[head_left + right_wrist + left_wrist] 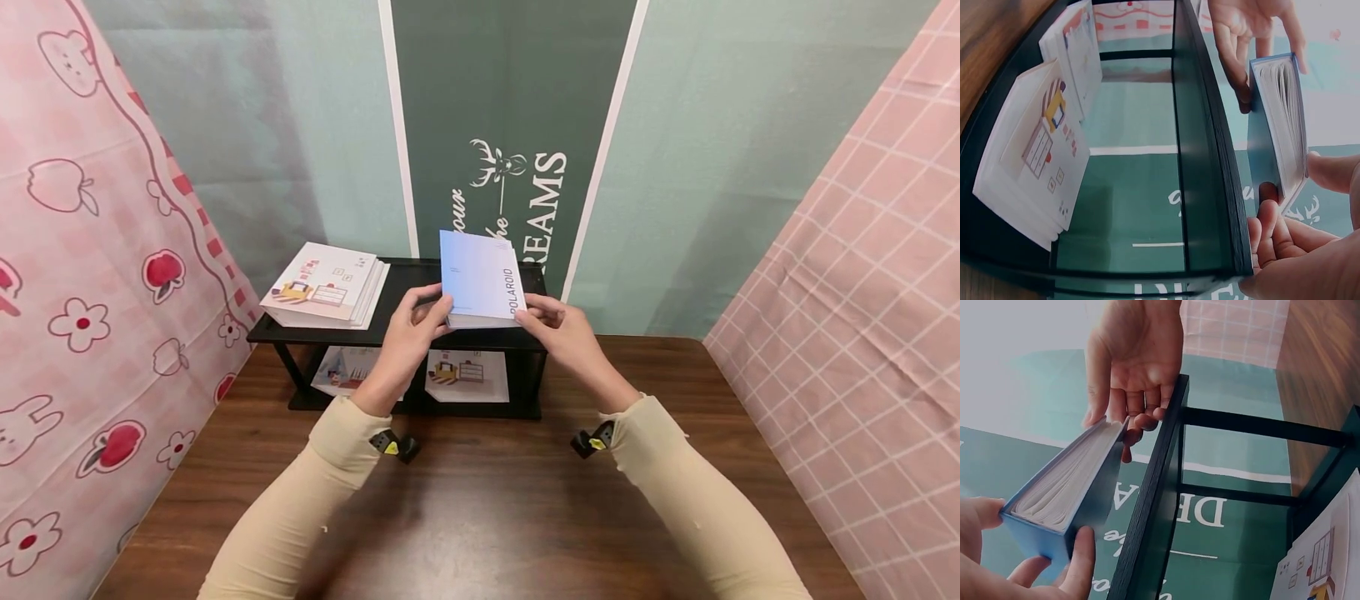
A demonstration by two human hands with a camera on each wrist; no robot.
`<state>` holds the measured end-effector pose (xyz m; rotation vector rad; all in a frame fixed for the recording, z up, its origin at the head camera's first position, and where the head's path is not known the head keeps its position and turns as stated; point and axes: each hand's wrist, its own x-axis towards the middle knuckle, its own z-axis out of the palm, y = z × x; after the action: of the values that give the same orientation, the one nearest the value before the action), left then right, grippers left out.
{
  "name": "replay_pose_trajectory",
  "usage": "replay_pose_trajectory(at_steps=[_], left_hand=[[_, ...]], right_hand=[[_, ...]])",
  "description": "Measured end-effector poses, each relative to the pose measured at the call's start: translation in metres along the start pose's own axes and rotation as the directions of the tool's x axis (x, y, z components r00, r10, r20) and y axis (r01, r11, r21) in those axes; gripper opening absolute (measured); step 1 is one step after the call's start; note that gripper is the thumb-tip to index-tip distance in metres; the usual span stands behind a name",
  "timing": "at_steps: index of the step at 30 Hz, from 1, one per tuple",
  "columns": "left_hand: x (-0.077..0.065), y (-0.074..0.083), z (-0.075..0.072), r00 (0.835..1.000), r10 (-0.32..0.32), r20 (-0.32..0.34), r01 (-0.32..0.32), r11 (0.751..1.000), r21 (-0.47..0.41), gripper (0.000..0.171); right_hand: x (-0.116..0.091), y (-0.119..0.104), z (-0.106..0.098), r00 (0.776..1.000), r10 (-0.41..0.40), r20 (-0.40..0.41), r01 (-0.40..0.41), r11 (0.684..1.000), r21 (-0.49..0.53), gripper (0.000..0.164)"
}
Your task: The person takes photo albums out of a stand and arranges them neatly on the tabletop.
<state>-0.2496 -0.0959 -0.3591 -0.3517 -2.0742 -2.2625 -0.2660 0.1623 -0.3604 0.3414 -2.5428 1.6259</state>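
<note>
A blue photo album (pixel 480 271) marked POLAROID is held between both hands, tilted over the right part of the black shelf's top board (pixel 352 337). My left hand (pixel 415 327) grips its left side, thumb on the cover and fingers beneath. At the right side, my right hand (pixel 561 330) pinches it with the thumb on the near corner and fingers curled under. The left wrist view shows the album's page edges (pixel 1063 478) facing up between the covers. In the right wrist view the album (pixel 1279 125) appears just beyond the shelf's edge.
A thick white album (pixel 322 283) with cartoon drawings lies on the shelf's top left. On the lower level are two more printed albums, one at left (pixel 347 367) and one at right (pixel 468 379). The shelf stands on a wooden table (pixel 480 508) against a green cloth.
</note>
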Motion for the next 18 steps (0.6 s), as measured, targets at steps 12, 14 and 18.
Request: replay_pose_trajectory(at_steps=[12, 14, 18], left_hand=[[-0.002, 0.002, 0.013, 0.996, 0.04, 0.082, -0.055, 0.979, 0.194, 0.051], [-0.002, 0.003, 0.016, 0.994, 0.038, 0.1, -0.057, 0.979, 0.194, 0.052], [-0.002, 0.002, 0.021, 0.991, 0.033, 0.131, -0.058, 0.981, 0.185, 0.052]], right_hand=[[-0.014, 0.01, -0.023, 0.999, -0.023, -0.028, 0.023, 1.0, 0.013, 0.049], [-0.017, 0.011, -0.027, 0.999, -0.024, -0.029, 0.024, 1.0, 0.012, 0.049], [-0.023, 0.015, -0.037, 0.999, -0.031, -0.035, 0.032, 0.999, 0.01, 0.048]])
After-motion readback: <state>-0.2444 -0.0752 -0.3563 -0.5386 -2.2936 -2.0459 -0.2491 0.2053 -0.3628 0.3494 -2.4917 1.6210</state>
